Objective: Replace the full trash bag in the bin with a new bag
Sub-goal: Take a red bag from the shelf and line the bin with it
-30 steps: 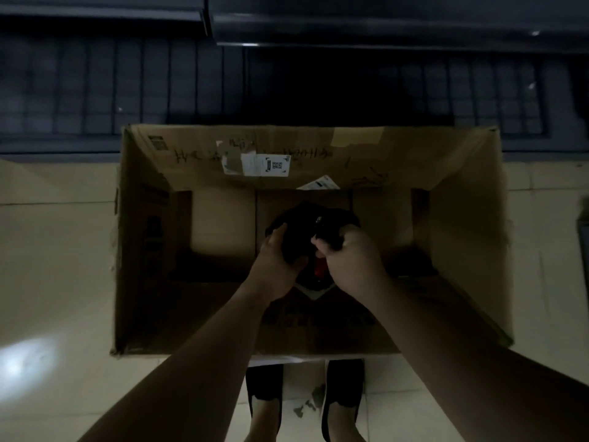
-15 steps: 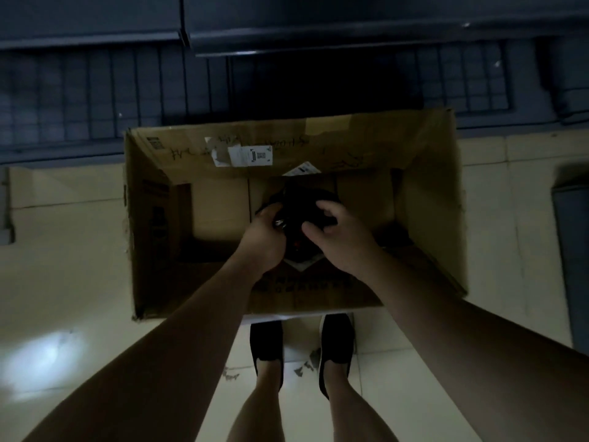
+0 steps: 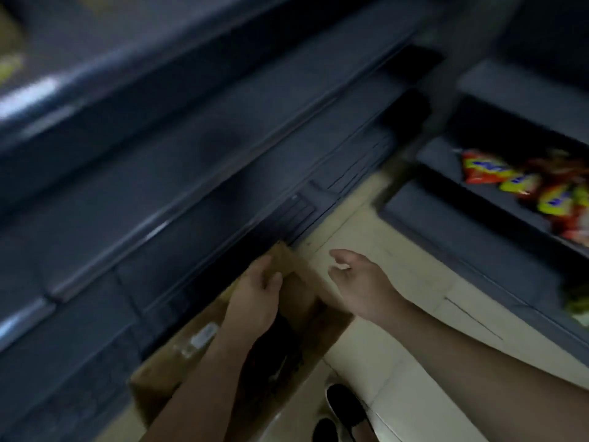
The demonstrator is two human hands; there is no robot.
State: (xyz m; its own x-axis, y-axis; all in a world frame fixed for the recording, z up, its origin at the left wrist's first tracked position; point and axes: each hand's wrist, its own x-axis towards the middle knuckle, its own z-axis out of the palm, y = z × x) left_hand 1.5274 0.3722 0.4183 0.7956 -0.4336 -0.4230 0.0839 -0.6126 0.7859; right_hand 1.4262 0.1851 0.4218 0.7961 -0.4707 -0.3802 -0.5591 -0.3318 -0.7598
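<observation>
The view is motion-blurred. A brown cardboard box (image 3: pixel 178 362) stands on the floor at lower centre, against dark shelving. Inside it lies a dark, crumpled mass, likely the black trash bag (image 3: pixel 271 355), with nothing holding it. My left hand (image 3: pixel 255 301) hovers over the box's far right corner with its fingers loosely curled at the cardboard edge; the blur hides whether it grips the edge. To the right of the box, my right hand (image 3: pixel 360 282) is above the floor tiles, holding nothing, with its fingers spread.
Long dark shelving (image 3: pixel 223 173) runs diagonally behind the box. A second dark shelf unit at the right carries bright red and yellow snack packets (image 3: pixel 516 183). Pale floor tiles (image 3: pixel 414 314) lie between them. My dark shoes (image 3: pixel 344 406) stand just beside the box.
Both hands have let go of the black bag and lifted off it. The right hand moved out over the floor, and the view swung sharply up and to the right.
</observation>
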